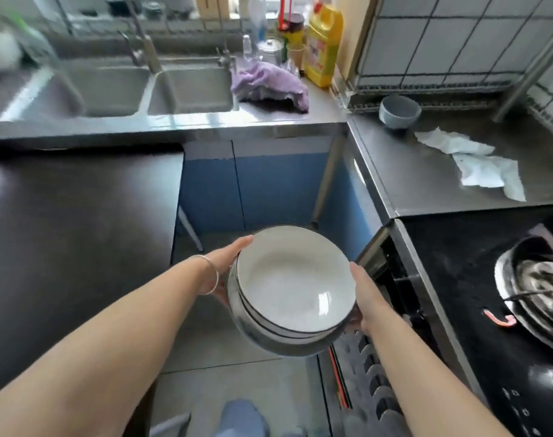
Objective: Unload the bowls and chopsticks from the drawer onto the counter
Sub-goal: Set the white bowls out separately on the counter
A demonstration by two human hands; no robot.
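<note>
Glazed ceramic, pale with dark rims: the stack of bowls (292,291) is held in mid-air between both hands. The left hand (226,266) grips its left side, the right hand (362,298) cups the right. Likely heavy, slick, breakable; support from underneath looks safest.

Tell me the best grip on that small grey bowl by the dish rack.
Take the small grey bowl by its rim, coming straight down from above. It stands upright and mouth-up on the steel counter, with the dish rack close behind it, so the top and front sides look freest.
</note>
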